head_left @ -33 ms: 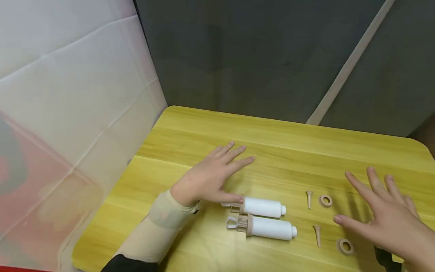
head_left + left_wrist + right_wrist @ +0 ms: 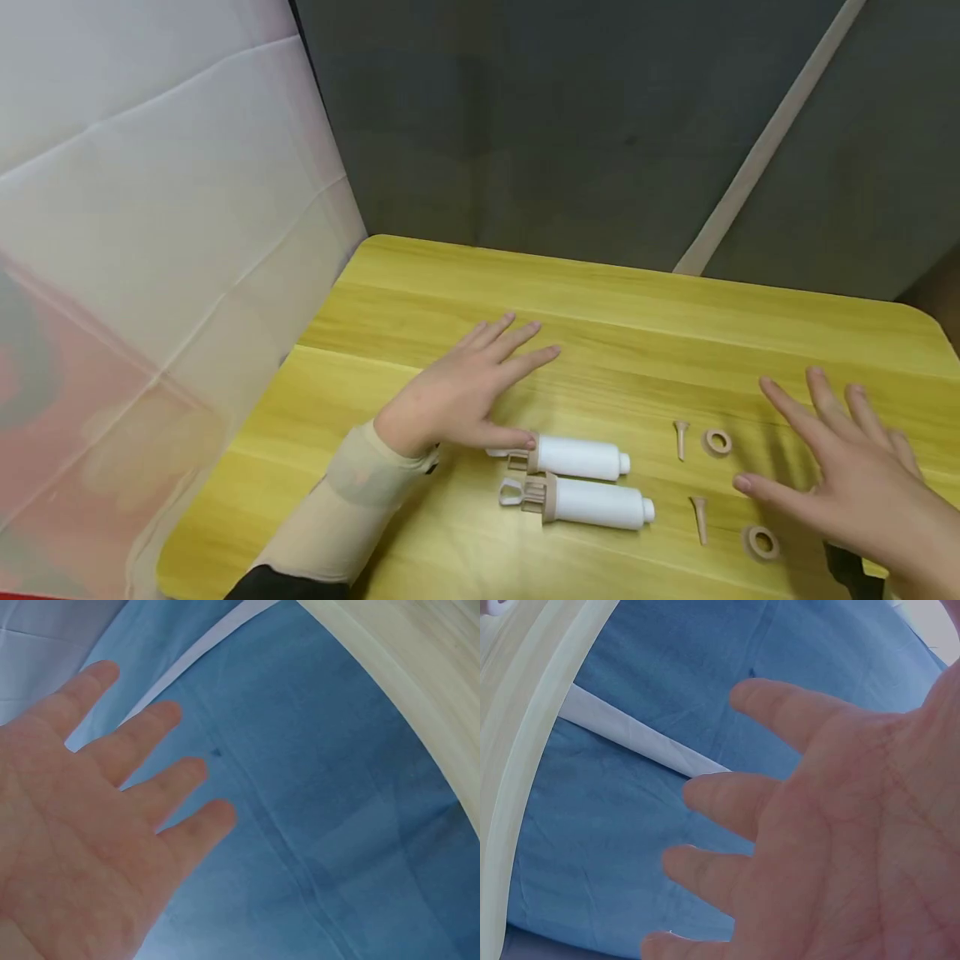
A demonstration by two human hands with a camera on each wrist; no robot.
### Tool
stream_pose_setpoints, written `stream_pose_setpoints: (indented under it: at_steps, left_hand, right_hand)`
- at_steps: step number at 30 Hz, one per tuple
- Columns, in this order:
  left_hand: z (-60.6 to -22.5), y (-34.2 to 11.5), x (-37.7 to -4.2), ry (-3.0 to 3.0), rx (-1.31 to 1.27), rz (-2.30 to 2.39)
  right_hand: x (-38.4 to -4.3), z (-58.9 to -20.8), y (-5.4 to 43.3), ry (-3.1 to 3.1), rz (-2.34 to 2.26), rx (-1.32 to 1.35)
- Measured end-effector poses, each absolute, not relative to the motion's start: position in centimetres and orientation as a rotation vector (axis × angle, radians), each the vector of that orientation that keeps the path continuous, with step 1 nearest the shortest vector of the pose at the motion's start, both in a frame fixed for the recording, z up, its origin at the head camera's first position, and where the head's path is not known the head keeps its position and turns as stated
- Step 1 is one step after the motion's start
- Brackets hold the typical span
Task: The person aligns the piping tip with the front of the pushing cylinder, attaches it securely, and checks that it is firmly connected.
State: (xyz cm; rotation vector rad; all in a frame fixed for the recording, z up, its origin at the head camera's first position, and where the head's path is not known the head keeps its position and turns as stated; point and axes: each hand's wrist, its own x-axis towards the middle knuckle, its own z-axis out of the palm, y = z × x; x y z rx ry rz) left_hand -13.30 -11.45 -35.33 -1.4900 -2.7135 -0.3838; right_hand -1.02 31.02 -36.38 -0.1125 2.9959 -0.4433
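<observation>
On the near side of a yellow table [image 2: 615, 317], two white cylinders [image 2: 598, 503] lie between left hand [image 2: 463, 392] and right hand [image 2: 858, 475], both empty, fingers spread apart, while tan pegs [image 2: 701, 518] and tan rings [image 2: 751, 546] at right likely call for a light fingertip pinch.
</observation>
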Motion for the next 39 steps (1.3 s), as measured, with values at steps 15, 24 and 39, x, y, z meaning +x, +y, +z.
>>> stream_pose_setpoints:
  at_steps: [15,24,39]
  left_hand:
    - [-35.2,-11.2,-13.0,-2.628,-1.514,-0.429]
    - [-35.2,-11.2,-12.8,-2.615,-1.57,-0.365]
    - [-35.6,-9.1,-11.2,-2.585,-1.713,-0.276]
  right_hand:
    - [-1.1,-37.1,31.2,2.905,-0.476,-0.082]
    - [-2.1,-38.7,29.1,2.567,-0.446,-0.003]
    - [-3.0,-40.6,25.6,2.517,-0.472,-0.076]
